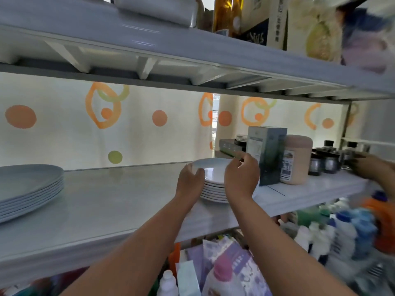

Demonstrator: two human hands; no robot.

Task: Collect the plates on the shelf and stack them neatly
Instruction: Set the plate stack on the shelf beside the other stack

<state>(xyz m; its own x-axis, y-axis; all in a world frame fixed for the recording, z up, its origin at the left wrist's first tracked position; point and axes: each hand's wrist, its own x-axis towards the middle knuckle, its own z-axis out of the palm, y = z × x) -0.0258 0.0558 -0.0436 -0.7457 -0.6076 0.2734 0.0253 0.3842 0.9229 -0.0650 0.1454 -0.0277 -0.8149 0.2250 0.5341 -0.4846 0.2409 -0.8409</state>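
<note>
A stack of several small white plates (213, 170) stands on the white shelf (119, 201), right of its middle. My left hand (189, 181) grips the stack's left rim, thumb over the top plate. On the right side, my right hand (241, 176) curls over the rim and hides part of the stack. At the shelf's far left sits a second stack of several larger white plates (30, 186), untouched.
Just right of the small plates stand a dark box (270, 154), a pink canister (297, 159) and small jars (324, 161). Another person's hand (367, 165) reaches in at the far right. Bottles and packets (224, 272) fill the shelf below; an upper shelf (192, 45) hangs overhead.
</note>
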